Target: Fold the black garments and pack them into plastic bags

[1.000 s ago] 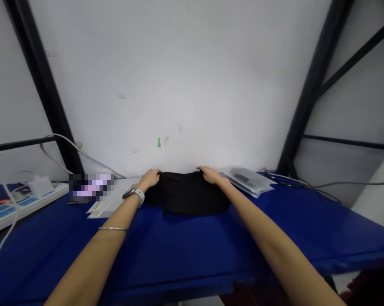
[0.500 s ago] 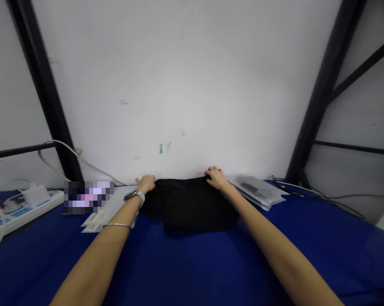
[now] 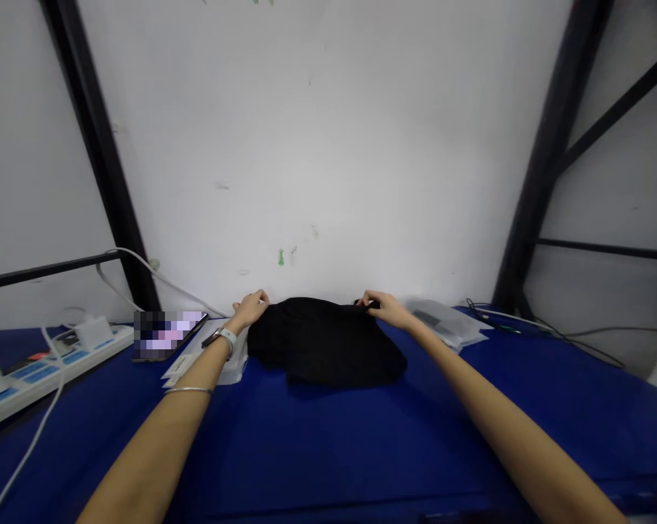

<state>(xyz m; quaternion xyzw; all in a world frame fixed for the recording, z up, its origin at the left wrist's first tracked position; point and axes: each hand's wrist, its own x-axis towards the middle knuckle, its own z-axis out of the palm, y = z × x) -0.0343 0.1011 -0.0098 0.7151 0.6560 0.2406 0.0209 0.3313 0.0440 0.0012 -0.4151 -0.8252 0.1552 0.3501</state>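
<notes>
A black cloth garment (image 3: 328, 346) lies spread against the foot of the wall, its exact kind unclear. At its far left corner, my left hand (image 3: 252, 308) has its thumb and fingers closed on the edge. My right hand (image 3: 380, 307) pinches the far right corner, with a bit of dark fabric showing between the fingertips. Between the two hands the far edge arches up, while the near edge rests on the blue surface (image 3: 328, 444). A watch and a bangle are on my left arm.
Clear plastic packets (image 3: 448, 324) lie right of the garment, and more packets (image 3: 233, 371) lie to its left. Beyond those are a phone (image 3: 169, 336) and a white power strip (image 3: 60, 371) with cables. Black metal posts (image 3: 540, 153) frame the white wall.
The garment's far edge has risen into an arch, and its right side has shifted. My right hand has moved slightly right and turned into a pinch. The camera view has shifted a little.
</notes>
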